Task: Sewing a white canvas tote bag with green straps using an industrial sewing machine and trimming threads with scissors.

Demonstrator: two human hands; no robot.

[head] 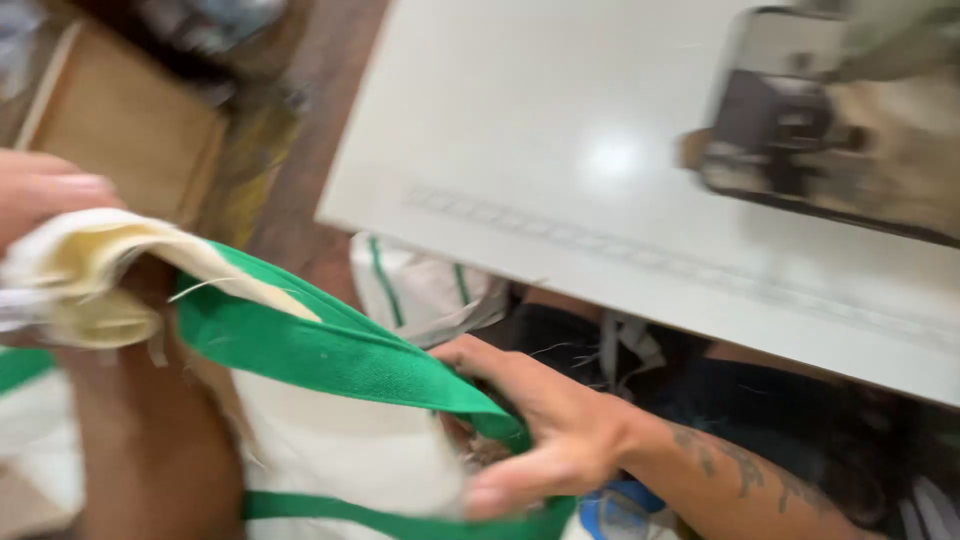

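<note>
My left hand (40, 190) at the far left edge pinches the bunched cream end of a cloth piece (95, 275). A wide green strap (340, 355) runs from that bunch down to the right. My right hand (545, 435) grips the strap's lower end, fingers curled around it, over a white fabric bag with green trim (340, 455). The picture is blurred by motion.
A white sewing table (560, 130) fills the upper right, with a sewing machine (830, 130) at its far right. More white and green fabric (425, 290) hangs under the table's edge. A brown cardboard box (120, 130) sits at the upper left on a wooden floor.
</note>
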